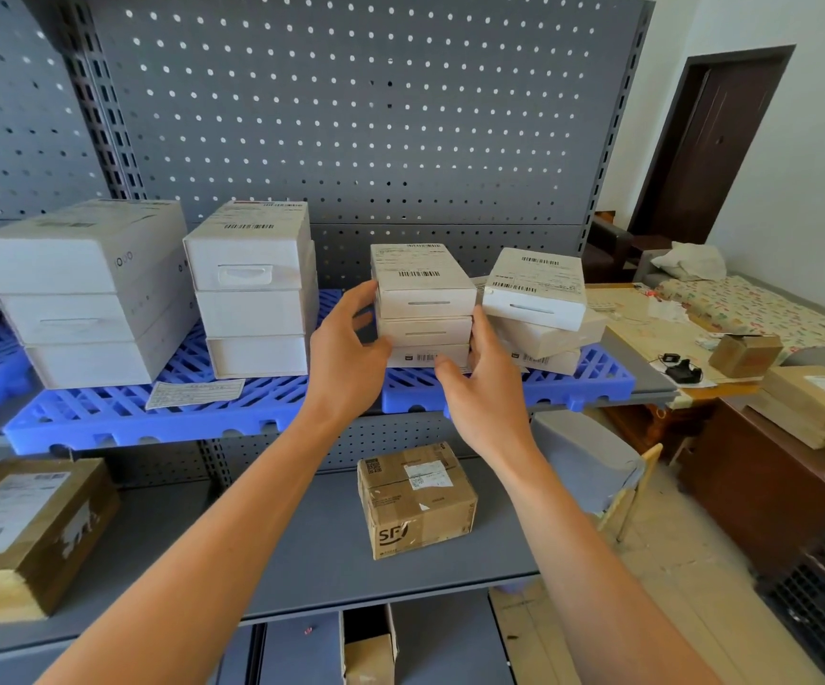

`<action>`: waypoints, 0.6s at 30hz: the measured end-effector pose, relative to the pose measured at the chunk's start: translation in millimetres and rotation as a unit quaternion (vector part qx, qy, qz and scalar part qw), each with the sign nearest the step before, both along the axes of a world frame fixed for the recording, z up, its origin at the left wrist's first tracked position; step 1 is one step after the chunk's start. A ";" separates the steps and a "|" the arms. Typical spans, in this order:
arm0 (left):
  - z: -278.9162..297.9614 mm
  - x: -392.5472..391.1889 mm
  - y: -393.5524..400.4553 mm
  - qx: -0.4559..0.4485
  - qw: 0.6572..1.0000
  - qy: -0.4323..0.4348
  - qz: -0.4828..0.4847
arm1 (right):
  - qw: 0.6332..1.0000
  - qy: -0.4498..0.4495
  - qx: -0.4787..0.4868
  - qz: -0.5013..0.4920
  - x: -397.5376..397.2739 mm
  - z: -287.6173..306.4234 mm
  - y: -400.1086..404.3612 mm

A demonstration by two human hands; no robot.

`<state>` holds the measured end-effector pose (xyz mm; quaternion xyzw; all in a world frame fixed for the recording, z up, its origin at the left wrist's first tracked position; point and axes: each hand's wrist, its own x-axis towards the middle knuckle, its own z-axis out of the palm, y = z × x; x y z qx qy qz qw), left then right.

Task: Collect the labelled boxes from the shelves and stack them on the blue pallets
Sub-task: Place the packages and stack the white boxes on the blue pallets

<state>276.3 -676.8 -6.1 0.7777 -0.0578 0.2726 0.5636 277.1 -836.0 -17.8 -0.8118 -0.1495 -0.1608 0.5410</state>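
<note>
Blue pallets [193, 412] lie on the upper grey shelf. Four stacks of white labelled boxes stand on them: a large stack [84, 289] at the left, a second stack [252, 289] beside it, a small three-box stack [423, 304] in the middle and a skewed stack [539, 304] to its right. My left hand [346, 348] touches the left side of the small middle stack with loosely curved fingers. My right hand [484, 383] is against that stack's right side, fingers by the bottom box. Neither hand clearly grips a box.
A loose paper label [193, 393] lies on the pallet. On the lower shelf stand a brown SF carton [415, 501] and a larger brown box [20, 526] at the left. To the right is a cluttered table [657, 323] with brown parcels [816, 402], and a dark door [717, 140].
</note>
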 end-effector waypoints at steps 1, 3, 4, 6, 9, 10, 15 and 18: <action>-0.2 -0.5 -0.5 -0.001 1.000 -0.002 0.000 | 1.000 0.000 -0.002 0.001 -0.1 -0.1 -0.3; -0.5 -0.6 -1.0 -0.002 1.000 -0.007 0.000 | 1.000 -0.001 -0.004 0.002 -0.3 -0.6 -0.8; -0.7 -0.3 -0.9 -0.001 1.000 -0.009 0.000 | 1.000 -0.002 -0.005 0.002 -0.5 -1.1 -1.0; -0.9 0.5 -0.7 -0.001 1.000 -0.010 -0.001 | 1.000 -0.001 -0.009 0.001 -0.2 -2.7 -1.1; -1.4 1.5 -0.8 -0.001 1.000 -0.006 -0.002 | 1.000 0.001 -0.012 0.002 -0.9 -3.4 -0.6; -1.8 2.1 -0.7 0.002 1.000 -0.006 -0.001 | 1.000 -0.002 -0.013 0.002 -1.5 -2.9 -0.5; -4.0 5.3 0.6 0.004 1.000 -0.002 0.000 | 1.000 -0.005 -0.014 0.002 -1.5 -1.9 -0.4; -5.2 6.3 2.4 0.000 1.000 -0.001 -0.005 | 1.000 -0.004 -0.019 -0.005 -2.1 -2.4 0.1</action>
